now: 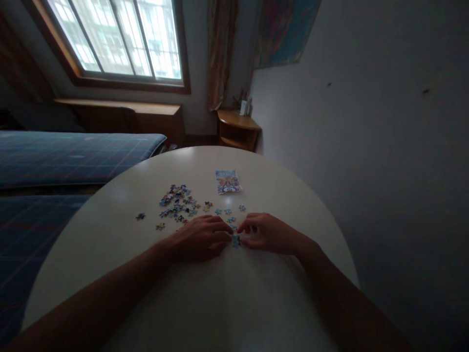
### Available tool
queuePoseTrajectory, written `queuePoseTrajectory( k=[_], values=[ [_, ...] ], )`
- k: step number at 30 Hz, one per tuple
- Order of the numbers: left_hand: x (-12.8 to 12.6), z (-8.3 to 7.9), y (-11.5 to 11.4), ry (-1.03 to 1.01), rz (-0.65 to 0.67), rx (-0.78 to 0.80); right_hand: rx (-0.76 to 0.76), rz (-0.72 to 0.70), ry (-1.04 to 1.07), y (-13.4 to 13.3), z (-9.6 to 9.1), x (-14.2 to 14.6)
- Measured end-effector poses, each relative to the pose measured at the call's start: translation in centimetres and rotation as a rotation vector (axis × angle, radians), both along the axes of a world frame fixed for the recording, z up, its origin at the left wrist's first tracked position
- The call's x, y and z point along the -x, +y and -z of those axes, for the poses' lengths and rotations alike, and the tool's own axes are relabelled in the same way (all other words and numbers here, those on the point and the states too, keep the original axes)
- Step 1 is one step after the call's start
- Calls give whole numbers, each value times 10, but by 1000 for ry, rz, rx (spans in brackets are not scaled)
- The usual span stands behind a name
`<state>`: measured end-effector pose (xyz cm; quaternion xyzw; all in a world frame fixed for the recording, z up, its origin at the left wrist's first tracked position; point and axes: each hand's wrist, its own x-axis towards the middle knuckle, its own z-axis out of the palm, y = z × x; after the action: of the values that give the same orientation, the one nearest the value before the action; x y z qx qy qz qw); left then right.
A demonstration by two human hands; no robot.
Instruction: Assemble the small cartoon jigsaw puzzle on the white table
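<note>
My left hand (203,238) and my right hand (266,232) rest together on a round white table (227,293), fingertips meeting over a small blue jigsaw piece (236,241). Both hands have fingers curled and pinched at that piece. Just beyond them lie a few loose blue pieces (227,212). A heap of several coloured pieces (178,201) sits further left. A small printed picture card (227,181) lies flat beyond the hands.
Two stray pieces (140,216) lie left of the heap. A bed with a blue checked cover (69,156) stands to the left. A grey wall (366,122) runs along the right; a wooden corner shelf (238,128) and window (117,36) are behind.
</note>
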<state>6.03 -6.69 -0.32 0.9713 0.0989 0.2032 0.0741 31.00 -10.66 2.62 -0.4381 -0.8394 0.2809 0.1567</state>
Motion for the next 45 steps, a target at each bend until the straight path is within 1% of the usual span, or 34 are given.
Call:
queuePoseTrajectory(
  k=[3,7,13,15,17,21,23,25,28,30,32,33,35,37,39,42,45],
  values=[
    [0,4,4,-51,-48,-9,-4,-23,10,-1,1,3],
    [-1,6,6,-52,-43,-24,21,-50,-9,-1,1,4],
    [-2,8,5,-34,-57,-45,184,-52,-55,-1,-8,-16],
    [-2,9,6,-43,-56,-56,202,-40,-44,0,-10,-23],
    [-2,9,6,-38,-52,-57,186,-17,-48,0,-11,-25],
    [-1,7,5,7,-60,-23,124,17,-112,-2,-10,-14],
    [0,4,2,54,-56,11,129,20,-133,-4,-11,-7],
    [-2,1,-2,104,-36,53,166,30,-132,-5,-11,-5],
    [-8,-1,-9,162,0,110,246,69,-131,-3,-11,-19],
    [-13,-1,-12,201,5,135,270,148,-136,2,-8,-36],
    [-17,-1,-14,237,1,149,234,261,-114,8,-4,-53],
    [-18,-1,-14,243,-2,153,191,302,-114,12,-1,-59],
    [-19,1,-14,231,-2,159,81,343,-105,19,5,-67],
    [-19,2,-14,201,-13,159,6,345,-72,26,11,-67],
    [-18,3,-14,173,-37,152,-44,333,-27,31,17,-62],
    [-16,2,-16,149,-65,140,-90,305,4,35,23,-50],
    [-15,-1,-17,154,-65,121,-125,281,17,37,25,-43]
  ],
)
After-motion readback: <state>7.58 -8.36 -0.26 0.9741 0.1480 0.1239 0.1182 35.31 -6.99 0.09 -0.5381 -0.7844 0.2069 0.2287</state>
